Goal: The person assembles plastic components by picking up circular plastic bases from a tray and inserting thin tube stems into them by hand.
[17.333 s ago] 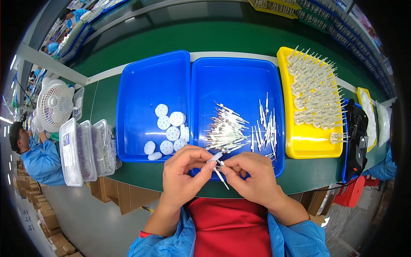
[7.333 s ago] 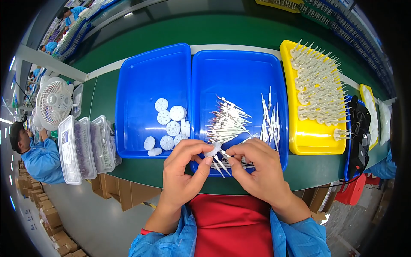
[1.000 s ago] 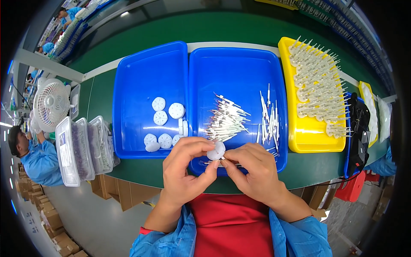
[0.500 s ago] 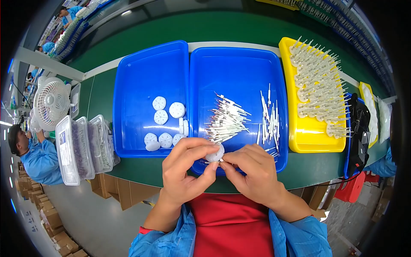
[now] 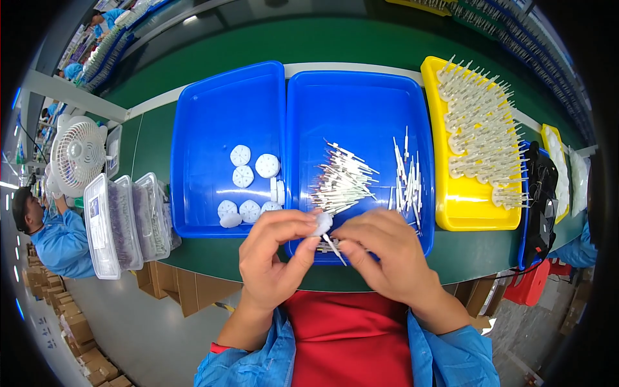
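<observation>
Your left hand [image 5: 274, 258] pinches a white disc [image 5: 324, 223] between thumb and index finger, over the near rim of the right blue tray [image 5: 348, 106]. A white rod [image 5: 334, 249] slants from the disc, down and to the right, toward the gap between your hands. Your right hand [image 5: 393, 255] sits just beside it, thumb and index tips close to the disc — whether they grip anything, you can't tell from this view.

Beyond your fingertips, the rod pile [image 5: 342, 177] fills the middle of that tray, with a looser rod group [image 5: 407, 184] along its right wall; blue bottom stretches from both to the far rim. On your left, the other blue tray [image 5: 209, 142] stands rim to rim with it, its loose discs [image 5: 242, 176] gathered toward the near right corner. The yellow tray [image 5: 467, 211] sits just beyond the right rim — spiky assemblies [image 5: 480, 132] crowd its far part, while bare yellow shows nearest you.
</observation>
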The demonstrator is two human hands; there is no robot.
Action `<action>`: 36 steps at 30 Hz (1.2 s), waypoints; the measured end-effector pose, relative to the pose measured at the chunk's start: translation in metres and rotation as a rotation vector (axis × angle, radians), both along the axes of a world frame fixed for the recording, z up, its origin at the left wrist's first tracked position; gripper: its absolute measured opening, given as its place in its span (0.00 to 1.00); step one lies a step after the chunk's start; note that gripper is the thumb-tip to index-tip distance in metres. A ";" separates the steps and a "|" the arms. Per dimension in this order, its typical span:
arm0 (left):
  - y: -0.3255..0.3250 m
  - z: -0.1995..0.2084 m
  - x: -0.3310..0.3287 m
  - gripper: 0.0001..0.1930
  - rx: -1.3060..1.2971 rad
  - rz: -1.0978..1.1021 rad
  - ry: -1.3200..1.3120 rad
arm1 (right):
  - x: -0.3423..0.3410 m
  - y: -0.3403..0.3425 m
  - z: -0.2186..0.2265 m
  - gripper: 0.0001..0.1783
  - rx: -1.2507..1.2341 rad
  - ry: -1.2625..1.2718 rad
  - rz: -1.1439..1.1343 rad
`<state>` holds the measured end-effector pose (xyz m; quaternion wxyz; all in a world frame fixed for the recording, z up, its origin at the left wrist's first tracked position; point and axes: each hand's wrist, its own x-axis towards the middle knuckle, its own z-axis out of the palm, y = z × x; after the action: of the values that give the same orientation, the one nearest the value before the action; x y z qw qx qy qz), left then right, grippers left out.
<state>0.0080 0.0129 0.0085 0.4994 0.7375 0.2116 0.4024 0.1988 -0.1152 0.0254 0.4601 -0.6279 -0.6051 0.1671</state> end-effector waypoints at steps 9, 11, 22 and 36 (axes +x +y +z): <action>0.004 -0.006 -0.008 0.09 -0.130 0.097 0.041 | 0.013 -0.004 -0.003 0.08 -0.354 -0.367 -0.066; 0.003 -0.007 -0.010 0.12 -0.320 0.067 -0.026 | 0.015 -0.003 -0.001 0.08 -0.337 -0.305 -0.051; -0.004 -0.003 -0.002 0.16 -0.450 -0.010 -0.001 | 0.000 0.004 0.003 0.10 -0.140 0.117 -0.053; 0.000 -0.005 -0.005 0.14 -0.365 -0.081 -0.017 | 0.003 0.000 0.013 0.10 -0.244 0.261 -0.050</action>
<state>0.0028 0.0128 0.0030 0.6425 0.6393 0.2469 0.3430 0.2020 -0.1150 0.0380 0.4592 -0.6668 -0.4997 0.3080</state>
